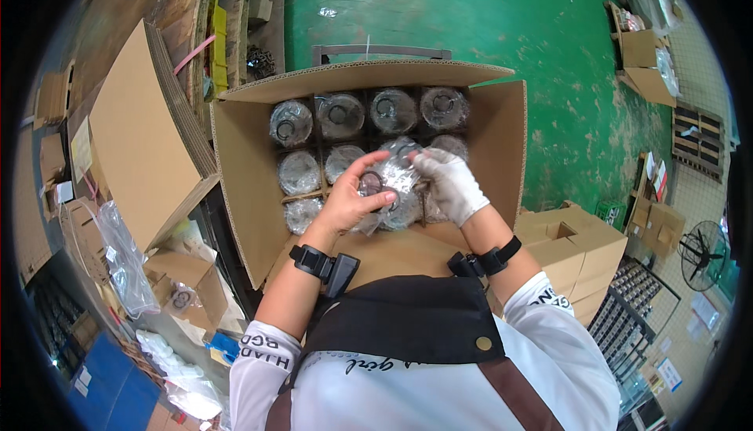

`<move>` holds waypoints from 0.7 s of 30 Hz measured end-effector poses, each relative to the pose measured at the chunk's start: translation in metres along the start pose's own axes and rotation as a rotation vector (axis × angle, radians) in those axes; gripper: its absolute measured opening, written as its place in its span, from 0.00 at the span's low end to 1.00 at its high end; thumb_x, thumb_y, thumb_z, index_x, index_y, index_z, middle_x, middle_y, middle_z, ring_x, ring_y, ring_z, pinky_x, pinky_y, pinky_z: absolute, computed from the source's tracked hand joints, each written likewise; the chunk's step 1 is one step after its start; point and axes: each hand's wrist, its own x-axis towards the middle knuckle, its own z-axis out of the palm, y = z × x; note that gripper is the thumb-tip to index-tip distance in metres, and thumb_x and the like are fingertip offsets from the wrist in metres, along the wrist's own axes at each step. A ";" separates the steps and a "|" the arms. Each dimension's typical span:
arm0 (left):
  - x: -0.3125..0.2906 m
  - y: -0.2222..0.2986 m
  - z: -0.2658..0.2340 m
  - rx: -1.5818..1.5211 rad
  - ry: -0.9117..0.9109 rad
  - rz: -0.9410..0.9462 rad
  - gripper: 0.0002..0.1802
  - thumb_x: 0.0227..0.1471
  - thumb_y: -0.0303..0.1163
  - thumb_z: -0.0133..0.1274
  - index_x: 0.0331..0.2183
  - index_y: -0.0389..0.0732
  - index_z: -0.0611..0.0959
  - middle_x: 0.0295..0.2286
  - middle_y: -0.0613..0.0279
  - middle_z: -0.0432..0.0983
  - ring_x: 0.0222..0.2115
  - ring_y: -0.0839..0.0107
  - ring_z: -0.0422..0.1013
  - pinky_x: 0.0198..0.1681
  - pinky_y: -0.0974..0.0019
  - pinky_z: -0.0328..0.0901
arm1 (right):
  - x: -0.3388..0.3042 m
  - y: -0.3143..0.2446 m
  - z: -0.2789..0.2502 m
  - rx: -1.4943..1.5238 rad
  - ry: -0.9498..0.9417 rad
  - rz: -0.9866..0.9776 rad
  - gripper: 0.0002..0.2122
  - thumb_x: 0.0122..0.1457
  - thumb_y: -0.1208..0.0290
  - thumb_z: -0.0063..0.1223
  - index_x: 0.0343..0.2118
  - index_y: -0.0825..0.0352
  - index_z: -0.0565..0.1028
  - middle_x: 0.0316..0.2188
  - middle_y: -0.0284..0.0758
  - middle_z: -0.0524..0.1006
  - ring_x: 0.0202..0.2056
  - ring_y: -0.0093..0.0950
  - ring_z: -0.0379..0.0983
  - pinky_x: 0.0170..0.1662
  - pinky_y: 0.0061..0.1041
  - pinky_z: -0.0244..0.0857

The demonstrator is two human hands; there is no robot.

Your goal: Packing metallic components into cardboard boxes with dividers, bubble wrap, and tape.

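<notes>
Between my two hands is a clear plastic-wrapped item (401, 174) with shiny, crumpled wrapping and dark ring shapes showing through; its exact kind I cannot make out. My bare left hand (354, 199) curves its thumb and fingers around the left side of it. My right hand (451, 185), in a white glove, pinches the wrapping at the upper right. Both are over an open cardboard box (241, 188). Dividers split the box into cells holding several round plastic-wrapped pieces (341, 116), some with a dark ring on top. My hands and the held item hide some front cells.
Flat cardboard sheets (129, 137) lean in a stack at the left. Closed cartons (569, 254) stand to the right of the box. A grey metal bar (380, 50) runs behind it on the green floor (541, 47). A black fan (700, 254) stands far right.
</notes>
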 end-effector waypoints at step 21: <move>-0.029 -0.023 -0.060 -0.203 0.427 -0.138 0.31 0.49 0.27 0.59 0.52 0.41 0.64 0.41 0.54 0.75 0.36 0.72 0.72 0.42 0.68 0.64 | 0.040 0.044 0.033 -0.977 -0.077 -0.295 0.33 0.44 0.55 0.64 0.47 0.77 0.69 0.43 0.52 0.74 0.44 0.42 0.73 0.49 0.32 0.65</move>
